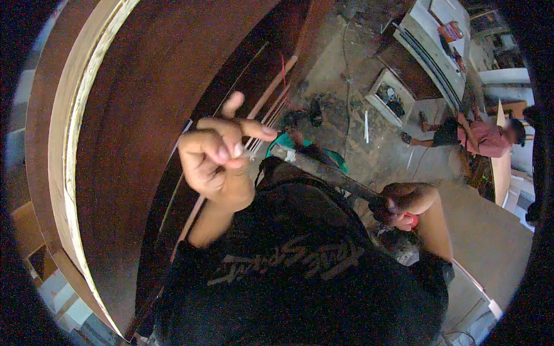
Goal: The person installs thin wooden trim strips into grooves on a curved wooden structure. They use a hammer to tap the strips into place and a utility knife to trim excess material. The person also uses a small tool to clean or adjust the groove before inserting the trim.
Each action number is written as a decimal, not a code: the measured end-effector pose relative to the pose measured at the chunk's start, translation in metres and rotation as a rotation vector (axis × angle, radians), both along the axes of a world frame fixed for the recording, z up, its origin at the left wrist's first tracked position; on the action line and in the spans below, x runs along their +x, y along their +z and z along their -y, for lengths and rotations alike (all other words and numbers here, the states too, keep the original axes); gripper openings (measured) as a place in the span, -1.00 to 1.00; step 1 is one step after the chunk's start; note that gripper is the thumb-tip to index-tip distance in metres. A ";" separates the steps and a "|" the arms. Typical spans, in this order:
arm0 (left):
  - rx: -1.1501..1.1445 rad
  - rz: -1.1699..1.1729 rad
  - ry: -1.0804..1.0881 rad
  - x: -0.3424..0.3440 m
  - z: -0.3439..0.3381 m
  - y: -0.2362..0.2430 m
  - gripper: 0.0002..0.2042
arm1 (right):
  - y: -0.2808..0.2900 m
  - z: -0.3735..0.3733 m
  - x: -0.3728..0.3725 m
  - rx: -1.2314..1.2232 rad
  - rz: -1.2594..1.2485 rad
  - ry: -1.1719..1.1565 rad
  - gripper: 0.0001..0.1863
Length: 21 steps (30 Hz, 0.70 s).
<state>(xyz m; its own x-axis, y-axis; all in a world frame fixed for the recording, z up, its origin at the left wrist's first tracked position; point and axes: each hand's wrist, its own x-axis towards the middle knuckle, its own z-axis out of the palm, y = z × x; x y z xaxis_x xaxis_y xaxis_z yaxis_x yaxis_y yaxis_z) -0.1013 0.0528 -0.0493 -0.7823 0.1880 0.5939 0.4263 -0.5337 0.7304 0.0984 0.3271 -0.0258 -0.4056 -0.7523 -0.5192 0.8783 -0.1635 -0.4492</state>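
Observation:
My left hand is raised in front of my chest, beside the large brown board. Some of its fingers are curled together and one reaches toward the right. A small pale blur lies by the fingertips, too unclear to name. My right hand is closed around the red handle of a long, dark, flat tool. The bar slants across my body, and its whitish tip ends a short way from my left fingers. Most of the handle is hidden in my fist.
A big brown board with a pale raw edge stands along my left. Thin strips lie beside it. On the floor are a pale frame and a cable. Another person sits at the right.

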 end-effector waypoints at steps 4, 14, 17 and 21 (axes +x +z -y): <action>-0.041 0.088 -0.018 0.010 -0.004 -0.021 -0.76 | -0.009 0.005 0.006 0.034 -0.114 0.012 -0.56; -0.725 -0.046 -0.299 0.010 -0.014 -0.035 -0.77 | 0.011 0.011 -0.012 0.359 -0.475 0.092 -0.62; -0.710 -0.243 -0.317 -0.002 -0.014 -0.039 -0.75 | 0.019 0.024 -0.010 0.803 -0.887 0.001 -0.66; -0.564 0.058 -0.320 0.002 -0.006 -0.043 -0.69 | 0.022 0.036 -0.011 1.055 -0.927 -0.063 -0.66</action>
<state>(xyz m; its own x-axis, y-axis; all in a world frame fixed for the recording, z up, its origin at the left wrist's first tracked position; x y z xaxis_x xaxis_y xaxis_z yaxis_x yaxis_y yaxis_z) -0.0993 0.0586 -0.0928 -0.6639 0.6874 0.2946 0.2612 -0.1560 0.9526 0.0878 0.2913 -0.0042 -0.9250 -0.1497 -0.3492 0.2030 0.5821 -0.7873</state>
